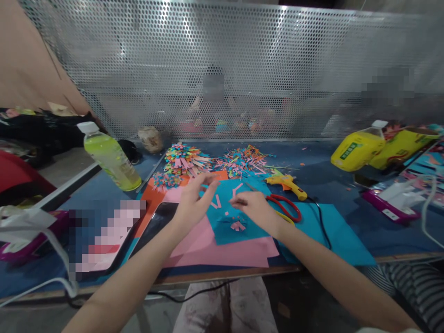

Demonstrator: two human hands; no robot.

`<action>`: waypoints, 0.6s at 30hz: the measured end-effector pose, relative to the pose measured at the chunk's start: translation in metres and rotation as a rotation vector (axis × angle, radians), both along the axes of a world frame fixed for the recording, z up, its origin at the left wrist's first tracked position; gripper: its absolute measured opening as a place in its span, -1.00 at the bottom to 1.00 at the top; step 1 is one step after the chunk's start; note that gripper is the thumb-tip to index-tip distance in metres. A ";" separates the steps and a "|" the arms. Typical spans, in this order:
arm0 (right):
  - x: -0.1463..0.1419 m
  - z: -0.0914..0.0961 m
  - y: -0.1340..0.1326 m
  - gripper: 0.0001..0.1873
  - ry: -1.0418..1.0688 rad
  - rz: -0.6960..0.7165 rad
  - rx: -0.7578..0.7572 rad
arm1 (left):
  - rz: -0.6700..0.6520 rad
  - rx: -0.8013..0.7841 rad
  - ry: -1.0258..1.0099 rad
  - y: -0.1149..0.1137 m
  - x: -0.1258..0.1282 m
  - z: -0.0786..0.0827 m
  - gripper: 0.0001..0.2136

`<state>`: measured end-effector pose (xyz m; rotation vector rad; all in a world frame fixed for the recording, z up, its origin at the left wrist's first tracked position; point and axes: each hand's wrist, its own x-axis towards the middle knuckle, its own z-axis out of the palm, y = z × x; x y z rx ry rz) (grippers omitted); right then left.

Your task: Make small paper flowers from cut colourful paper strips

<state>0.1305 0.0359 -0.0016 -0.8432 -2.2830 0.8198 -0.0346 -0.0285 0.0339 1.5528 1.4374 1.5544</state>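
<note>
My left hand (pixel 196 196) hovers over the left edge of a blue paper sheet (pixel 222 236), with thumb and fingers apart and nothing visible between them. Over the same sheet, my right hand (pixel 253 208) has its fingertips pressed together; whatever they hold, if anything, is too small to make out. Pink paper strips (pixel 218 201) lie between the hands. Just below them sits a small tuft of pink, orange and blue paper bits (pixel 237 225). Scissors with red and yellow handles (pixel 289 208) lie beside my right hand, partly hidden by it.
Behind the hands are a colourful paper-strip bundle (pixel 180 159) and a heap of cut strips (pixel 243 159). A yellow glue gun (pixel 287 184) trails a black cord. Phones (pixel 157 222) lie left. Bottles (pixel 109 157) stand at left and right (pixel 359 148). A perforated metal panel (pixel 249 55) rises behind.
</note>
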 end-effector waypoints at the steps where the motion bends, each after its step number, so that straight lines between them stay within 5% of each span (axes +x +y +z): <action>1: -0.001 -0.003 0.000 -0.82 -0.051 0.051 0.081 | 0.007 0.003 0.036 0.001 -0.004 0.000 -0.76; 9: -0.008 -0.028 0.001 -0.74 -0.289 0.295 0.347 | -0.169 -0.319 0.288 0.008 -0.023 -0.021 -0.53; 18: -0.007 -0.021 -0.008 -0.73 -0.377 0.233 0.391 | -0.176 -0.256 0.571 0.008 0.000 -0.031 -0.54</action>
